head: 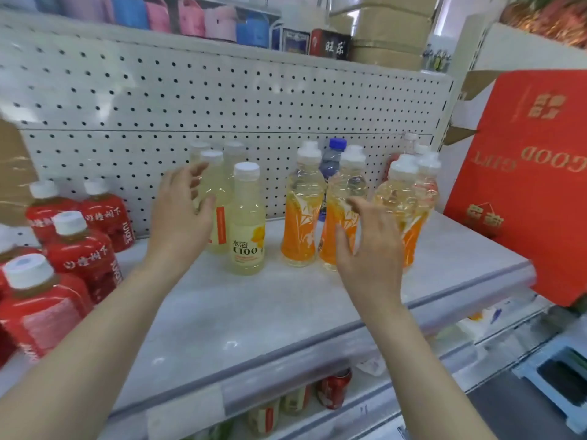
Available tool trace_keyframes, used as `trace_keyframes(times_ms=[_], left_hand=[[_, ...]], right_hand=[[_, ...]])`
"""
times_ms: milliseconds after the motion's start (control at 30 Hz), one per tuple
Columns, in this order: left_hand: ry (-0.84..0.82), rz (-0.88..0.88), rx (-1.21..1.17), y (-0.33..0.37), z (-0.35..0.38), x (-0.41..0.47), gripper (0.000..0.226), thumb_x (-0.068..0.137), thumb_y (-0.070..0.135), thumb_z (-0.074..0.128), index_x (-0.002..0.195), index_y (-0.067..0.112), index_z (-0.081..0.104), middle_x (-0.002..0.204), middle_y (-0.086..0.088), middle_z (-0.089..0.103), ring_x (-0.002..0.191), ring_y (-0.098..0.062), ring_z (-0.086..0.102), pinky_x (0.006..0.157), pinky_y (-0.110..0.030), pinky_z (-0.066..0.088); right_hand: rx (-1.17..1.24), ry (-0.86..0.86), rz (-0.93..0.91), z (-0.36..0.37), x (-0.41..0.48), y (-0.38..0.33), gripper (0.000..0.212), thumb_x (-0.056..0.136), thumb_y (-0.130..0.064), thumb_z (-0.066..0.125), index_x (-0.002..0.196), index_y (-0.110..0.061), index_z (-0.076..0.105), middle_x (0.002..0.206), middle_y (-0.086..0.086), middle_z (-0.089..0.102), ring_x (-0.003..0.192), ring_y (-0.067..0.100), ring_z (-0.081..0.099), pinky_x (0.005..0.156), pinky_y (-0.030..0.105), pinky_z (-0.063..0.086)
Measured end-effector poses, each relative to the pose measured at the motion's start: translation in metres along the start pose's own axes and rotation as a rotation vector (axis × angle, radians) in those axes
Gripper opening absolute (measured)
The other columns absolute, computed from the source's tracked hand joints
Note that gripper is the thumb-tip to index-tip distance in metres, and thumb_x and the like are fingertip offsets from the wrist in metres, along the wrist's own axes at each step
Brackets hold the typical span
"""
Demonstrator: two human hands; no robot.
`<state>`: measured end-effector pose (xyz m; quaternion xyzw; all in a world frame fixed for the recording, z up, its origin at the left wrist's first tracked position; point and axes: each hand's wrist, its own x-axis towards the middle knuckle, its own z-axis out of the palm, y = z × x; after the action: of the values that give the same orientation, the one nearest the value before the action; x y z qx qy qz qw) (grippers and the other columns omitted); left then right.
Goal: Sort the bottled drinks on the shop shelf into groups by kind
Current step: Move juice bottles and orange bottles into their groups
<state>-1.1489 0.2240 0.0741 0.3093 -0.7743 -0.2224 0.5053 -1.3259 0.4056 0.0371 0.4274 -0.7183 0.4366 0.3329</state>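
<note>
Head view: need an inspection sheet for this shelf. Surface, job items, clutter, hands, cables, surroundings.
Surface: pale shelf, front middle bare.
Job's things: red-label bottles grouped at left; pale yellow bottles in the centre; orange-label bottles at right; one blue-capped bottle stands behind the orange ones.
Clutter: red gift box at the shelf's right end.
Grippers: left hand open at the pale yellow bottles, contact unclear; right hand open in front of the orange-label bottles, holding nothing.
Cables: nothing seen.
Surroundings: pegboard behind; cans on the shelf below.
</note>
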Motion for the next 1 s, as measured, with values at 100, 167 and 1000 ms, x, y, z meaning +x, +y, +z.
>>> trace_keyframes(times_ms=[100,167,1000], left_hand=[[-0.017,0.138,-0.1,0.036,0.024,-0.008,0.04,0.095,0.006,0.057,0.134,0.015,0.051,0.125,0.002,0.051,0.112,-0.011,0.058,0.102,-0.035,0.049],[-0.104,0.145,-0.115,0.058,0.052,-0.015,0.053,0.095,0.012,0.06,0.144,0.018,0.042,0.137,0.001,0.05,0.126,-0.012,0.051,0.108,-0.034,0.043],[0.075,-0.285,-0.088,0.11,0.133,-0.066,0.081,0.086,0.026,0.074,0.149,0.029,0.023,0.145,0.002,0.049,0.128,-0.021,0.051,0.106,-0.047,0.043]], right_hand=[[-0.052,0.122,0.118,-0.024,0.017,0.044,0.052,0.091,-0.025,0.069,0.135,-0.006,0.049,0.128,0.011,0.055,0.118,0.03,0.05,0.102,0.042,0.04],[-0.047,0.069,0.195,-0.029,0.035,0.066,0.07,0.088,-0.041,0.072,0.142,-0.007,0.042,0.134,0.012,0.051,0.122,0.029,0.046,0.105,0.045,0.04],[0.165,-0.088,0.076,-0.091,0.044,0.138,0.081,0.087,-0.047,0.073,0.148,-0.008,0.038,0.138,0.008,0.052,0.127,0.024,0.049,0.104,0.039,0.043]])
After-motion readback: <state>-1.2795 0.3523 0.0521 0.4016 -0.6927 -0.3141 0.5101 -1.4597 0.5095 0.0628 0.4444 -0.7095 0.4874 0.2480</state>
